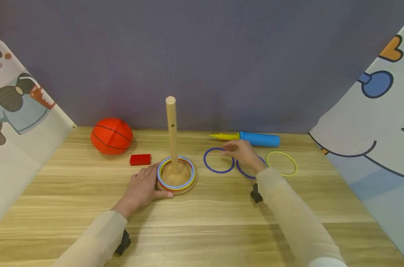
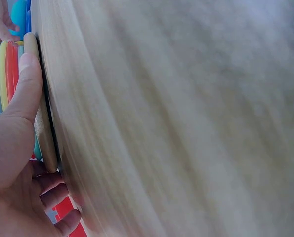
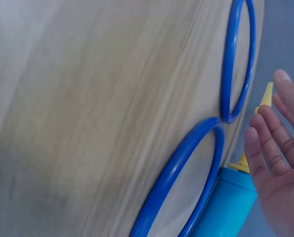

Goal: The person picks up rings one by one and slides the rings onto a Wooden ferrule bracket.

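leftmost dark-blue ring (image 1: 219, 172), near the fingertips of the right hand (image 1: 243, 152), whose loose fingers hold nothing, seems best pinched lightly by its rim while the left hand (image 1: 142, 186) grips the wooden base (image 1: 175, 180).

Rings (image 3: 169, 170) 3 loose, 4+ stacked | stand (image 1: 173, 137) 1 | ball (image 1: 112, 136) 1 | block (image 1: 140, 160) 1 | pump (image 1: 261, 139) 1

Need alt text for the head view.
A person's left hand holds the base of a wooden post, stacked rings around the post; the right hand hovers near two blue rings on the table. Right of the post: a yellow ring and blue pump; left: a red ball and red block.
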`<state>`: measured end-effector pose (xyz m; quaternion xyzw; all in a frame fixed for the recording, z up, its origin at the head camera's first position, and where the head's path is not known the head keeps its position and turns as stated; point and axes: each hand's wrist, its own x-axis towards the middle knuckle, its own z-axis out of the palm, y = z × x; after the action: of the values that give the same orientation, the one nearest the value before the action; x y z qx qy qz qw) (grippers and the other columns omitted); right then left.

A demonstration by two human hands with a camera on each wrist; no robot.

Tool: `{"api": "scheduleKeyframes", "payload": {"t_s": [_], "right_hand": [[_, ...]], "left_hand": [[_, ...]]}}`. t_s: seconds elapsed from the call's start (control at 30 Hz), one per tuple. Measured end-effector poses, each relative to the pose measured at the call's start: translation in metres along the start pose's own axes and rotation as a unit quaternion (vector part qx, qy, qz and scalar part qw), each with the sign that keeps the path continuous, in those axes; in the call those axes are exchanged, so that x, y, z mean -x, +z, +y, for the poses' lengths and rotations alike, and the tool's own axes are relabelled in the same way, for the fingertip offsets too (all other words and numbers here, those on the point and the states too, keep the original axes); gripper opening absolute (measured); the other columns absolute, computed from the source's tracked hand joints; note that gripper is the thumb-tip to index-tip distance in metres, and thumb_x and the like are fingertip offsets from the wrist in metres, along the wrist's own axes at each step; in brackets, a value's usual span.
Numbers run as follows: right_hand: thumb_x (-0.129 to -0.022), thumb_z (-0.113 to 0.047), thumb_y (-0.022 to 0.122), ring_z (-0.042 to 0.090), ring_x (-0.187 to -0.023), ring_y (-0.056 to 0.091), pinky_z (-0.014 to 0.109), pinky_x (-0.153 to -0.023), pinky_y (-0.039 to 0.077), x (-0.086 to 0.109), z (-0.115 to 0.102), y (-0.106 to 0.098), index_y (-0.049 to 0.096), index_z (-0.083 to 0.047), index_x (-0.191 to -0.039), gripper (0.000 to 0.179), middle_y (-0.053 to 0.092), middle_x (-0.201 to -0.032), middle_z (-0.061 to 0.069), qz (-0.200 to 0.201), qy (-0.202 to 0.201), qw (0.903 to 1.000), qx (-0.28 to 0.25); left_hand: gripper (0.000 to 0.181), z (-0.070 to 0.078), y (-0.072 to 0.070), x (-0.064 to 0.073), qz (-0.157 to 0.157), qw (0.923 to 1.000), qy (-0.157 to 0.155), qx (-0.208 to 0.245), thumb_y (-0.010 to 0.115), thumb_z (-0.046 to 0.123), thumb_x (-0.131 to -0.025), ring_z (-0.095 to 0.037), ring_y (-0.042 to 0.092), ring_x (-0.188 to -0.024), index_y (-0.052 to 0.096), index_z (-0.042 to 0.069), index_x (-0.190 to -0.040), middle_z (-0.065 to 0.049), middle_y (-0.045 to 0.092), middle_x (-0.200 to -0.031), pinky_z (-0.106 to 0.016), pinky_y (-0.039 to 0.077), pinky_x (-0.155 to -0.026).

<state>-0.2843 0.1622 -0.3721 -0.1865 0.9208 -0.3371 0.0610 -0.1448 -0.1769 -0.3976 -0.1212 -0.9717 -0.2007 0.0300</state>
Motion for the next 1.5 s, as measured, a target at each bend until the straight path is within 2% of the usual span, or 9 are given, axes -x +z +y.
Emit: {"api": "scheduleKeyframes", "payload": {"t_s": [0.1,0.3,0.6,0.8,0.93,1.1,1.33,1.5], "right_hand": [[-0.095,-0.022,0.075,0.033,-0.113,0.066,0.044,-0.095,0.053,-0.002,0.002,-0.001,0.069,-0.001,-0.128,0.040,0.071,-0.121,0.016,-0.004,0.009,0.9999,0.014],[-0.095,-0.019,0.074,0.033,-0.113,0.066,0.045,-0.097,0.053,-0.011,0.005,0.000,0.067,0.001,-0.129,0.040,0.071,-0.122,0.016,-0.010,-0.001,0.9994,0.032],[-0.093,-0.021,0.076,0.032,-0.106,0.068,0.041,-0.091,0.055,-0.023,0.011,0.009,0.071,0.001,-0.123,0.037,0.073,-0.113,0.017,-0.008,-0.002,0.9986,0.052],[-0.093,-0.019,0.077,0.029,-0.097,0.069,0.039,-0.084,0.056,-0.022,0.008,0.012,0.074,0.001,-0.119,0.033,0.074,-0.104,0.015,-0.011,0.000,0.9982,0.058],[-0.092,-0.019,0.077,0.026,-0.096,0.068,0.038,-0.084,0.055,-0.023,0.008,0.014,0.075,-0.001,-0.117,0.030,0.074,-0.102,0.011,-0.013,-0.004,0.9973,0.073],[-0.091,-0.017,0.078,0.025,-0.093,0.068,0.038,-0.085,0.054,-0.022,0.007,0.016,0.077,-0.002,-0.107,0.022,0.075,-0.097,0.009,-0.009,-0.013,0.9963,0.084],[-0.092,-0.018,0.078,0.020,-0.083,0.062,0.036,-0.078,0.051,-0.018,0.004,0.017,0.077,-0.008,-0.092,0.010,0.072,-0.088,0.003,-0.009,-0.018,0.9953,0.094],[-0.092,-0.018,0.078,0.019,-0.083,0.062,0.036,-0.079,0.051,-0.015,0.003,0.015,0.076,-0.009,-0.091,0.009,0.071,-0.087,0.001,-0.017,-0.020,0.9957,0.088]], "left_hand": [[0.111,0.000,0.000,0.000,0.000,1.0000,0.000,-0.002,0.085,0.057,-0.073,-0.046,0.047,-0.130,0.037,-0.004,-0.152,-0.026,0.048,-0.148,-0.065,0.039,-0.100],[0.111,0.000,0.000,0.000,0.000,1.0000,0.000,-0.006,0.085,0.057,-0.073,-0.046,0.047,-0.130,0.037,-0.004,-0.152,-0.026,0.048,-0.148,-0.065,0.040,-0.099],[0.110,0.001,0.001,0.000,-0.003,1.0000,-0.001,-0.006,0.085,0.057,-0.073,-0.046,0.047,-0.131,0.038,-0.005,-0.151,-0.026,0.048,-0.148,-0.064,0.040,-0.099],[0.110,0.002,0.001,0.000,0.002,1.0000,0.001,-0.008,0.085,0.057,-0.073,-0.046,0.048,-0.129,0.038,-0.005,-0.151,-0.026,0.049,-0.147,-0.064,0.041,-0.098],[0.110,0.002,-0.001,0.000,0.003,1.0000,0.000,-0.006,0.085,0.057,-0.073,-0.046,0.048,-0.129,0.038,-0.004,-0.151,-0.026,0.049,-0.147,-0.064,0.041,-0.098],[0.110,0.002,-0.001,0.000,0.002,1.0000,0.000,-0.004,0.085,0.057,-0.073,-0.046,0.048,-0.129,0.038,-0.004,-0.151,-0.026,0.049,-0.147,-0.064,0.040,-0.098],[0.110,0.001,-0.001,0.000,-0.002,1.0000,-0.006,0.003,0.086,0.055,-0.073,-0.045,0.046,-0.130,0.038,-0.003,-0.152,-0.025,0.049,-0.148,-0.065,0.039,-0.100],[0.111,0.001,-0.001,0.000,-0.005,1.0000,-0.005,0.003,0.085,0.056,-0.073,-0.046,0.046,-0.130,0.037,-0.004,-0.153,-0.026,0.048,-0.148,-0.065,0.039,-0.100]]}}
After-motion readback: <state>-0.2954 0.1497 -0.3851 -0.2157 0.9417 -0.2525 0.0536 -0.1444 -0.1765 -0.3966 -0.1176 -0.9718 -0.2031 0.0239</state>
